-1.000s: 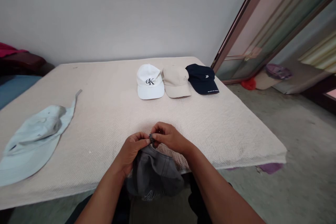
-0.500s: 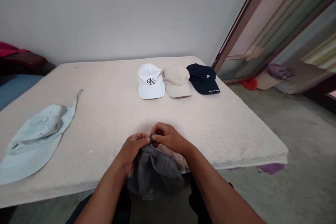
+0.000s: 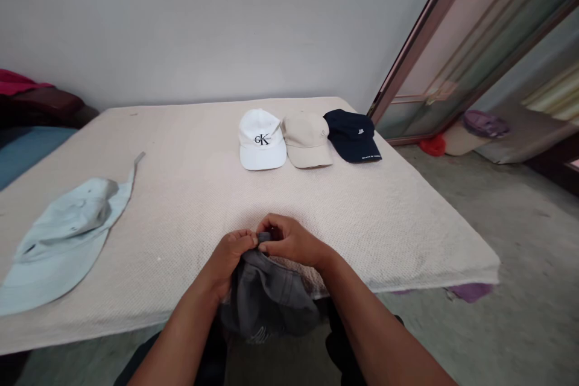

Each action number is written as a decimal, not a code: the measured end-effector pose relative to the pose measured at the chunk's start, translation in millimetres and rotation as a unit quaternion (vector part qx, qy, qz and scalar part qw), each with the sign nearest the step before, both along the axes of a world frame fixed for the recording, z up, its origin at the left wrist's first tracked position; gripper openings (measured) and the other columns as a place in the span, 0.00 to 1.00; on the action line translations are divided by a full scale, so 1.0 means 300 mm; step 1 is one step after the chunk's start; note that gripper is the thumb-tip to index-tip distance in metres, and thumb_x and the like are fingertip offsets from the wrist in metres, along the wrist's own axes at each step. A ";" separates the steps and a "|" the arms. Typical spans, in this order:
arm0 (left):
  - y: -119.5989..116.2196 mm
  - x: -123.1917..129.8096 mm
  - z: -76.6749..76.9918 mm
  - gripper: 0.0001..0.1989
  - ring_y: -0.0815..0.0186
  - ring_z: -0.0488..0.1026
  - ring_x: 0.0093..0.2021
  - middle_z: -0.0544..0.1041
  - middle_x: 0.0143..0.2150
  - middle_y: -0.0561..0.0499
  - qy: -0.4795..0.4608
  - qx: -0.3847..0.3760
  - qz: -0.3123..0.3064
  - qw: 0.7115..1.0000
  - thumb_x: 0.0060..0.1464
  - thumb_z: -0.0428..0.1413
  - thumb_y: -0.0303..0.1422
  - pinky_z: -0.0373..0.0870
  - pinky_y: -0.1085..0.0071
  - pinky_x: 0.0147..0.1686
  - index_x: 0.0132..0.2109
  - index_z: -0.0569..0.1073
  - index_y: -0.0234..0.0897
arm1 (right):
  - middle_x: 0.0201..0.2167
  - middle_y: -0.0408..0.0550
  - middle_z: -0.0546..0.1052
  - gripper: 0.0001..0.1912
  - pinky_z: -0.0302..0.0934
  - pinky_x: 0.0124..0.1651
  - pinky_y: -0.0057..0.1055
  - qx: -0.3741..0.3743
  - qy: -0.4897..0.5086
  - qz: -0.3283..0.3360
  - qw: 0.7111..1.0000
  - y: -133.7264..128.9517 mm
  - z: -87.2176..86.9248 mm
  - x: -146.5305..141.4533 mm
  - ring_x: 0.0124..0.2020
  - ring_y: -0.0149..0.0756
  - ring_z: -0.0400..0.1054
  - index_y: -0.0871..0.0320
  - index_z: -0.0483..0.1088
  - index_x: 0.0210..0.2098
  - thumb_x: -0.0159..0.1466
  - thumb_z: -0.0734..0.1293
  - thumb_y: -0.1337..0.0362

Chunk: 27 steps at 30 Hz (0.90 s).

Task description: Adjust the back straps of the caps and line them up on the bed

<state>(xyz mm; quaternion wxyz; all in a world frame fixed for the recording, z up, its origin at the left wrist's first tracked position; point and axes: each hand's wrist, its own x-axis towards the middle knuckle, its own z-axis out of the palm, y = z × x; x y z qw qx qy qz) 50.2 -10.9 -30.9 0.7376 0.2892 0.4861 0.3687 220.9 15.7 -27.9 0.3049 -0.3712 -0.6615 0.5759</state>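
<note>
A dark grey cap (image 3: 275, 298) with pale lettering hangs at the table's front edge, its strap end up between my hands. My left hand (image 3: 230, 256) pinches the cap by the strap from the left. From the right, my right hand (image 3: 289, 240) grips the strap's end between thumb and fingers; the fastening itself is mostly hidden. Behind them, a white cap (image 3: 262, 154) with black letters, a beige cap (image 3: 307, 148) and a navy cap (image 3: 357, 136) stand side by side in a row. At the left lies a pale blue cap (image 3: 67, 235) with its strap undone.
A cream textured cover (image 3: 190, 193) spreads over the table, which ends at a grey wall (image 3: 181, 24). Dark red and blue items (image 3: 36, 126) sit at the far left. On the right are a glass-paned door (image 3: 420, 90), a purple-rimmed basket (image 3: 484, 125) and concrete floor.
Around the grey cap's strap my right fingers have shifted slightly, and more of the strap end shows between the two hands. The other caps have stayed in place.
</note>
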 end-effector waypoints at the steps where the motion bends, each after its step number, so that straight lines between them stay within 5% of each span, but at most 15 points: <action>1: 0.000 0.000 0.000 0.06 0.74 0.59 0.19 0.64 0.19 0.56 0.001 0.000 0.000 1.000 0.42 0.56 0.27 0.53 0.76 0.20 0.24 0.66 0.34 | 0.31 0.42 0.70 0.10 0.57 0.34 0.27 0.006 -0.004 -0.001 1.000 0.000 0.001 -0.001 0.32 0.30 0.62 0.58 0.68 0.35 0.52 0.68 0.68; 14: -0.006 0.002 -0.027 0.05 0.74 0.58 0.18 0.64 0.19 0.56 0.016 -0.006 -0.019 1.000 0.42 0.56 0.26 0.51 0.76 0.20 0.24 0.66 0.34 | 0.28 0.41 0.68 0.09 0.55 0.33 0.26 0.021 -0.025 0.014 0.999 0.004 0.005 0.005 0.30 0.29 0.60 0.59 0.66 0.31 0.50 0.69 0.66; 27: -0.008 0.019 0.001 0.06 0.74 0.56 0.19 0.62 0.18 0.57 0.031 0.002 -0.020 0.999 0.41 0.54 0.26 0.49 0.77 0.20 0.22 0.63 0.35 | 0.28 0.41 0.68 0.10 0.55 0.32 0.26 0.016 -0.027 0.005 0.999 0.002 0.002 -0.001 0.29 0.29 0.59 0.59 0.66 0.30 0.48 0.69 0.66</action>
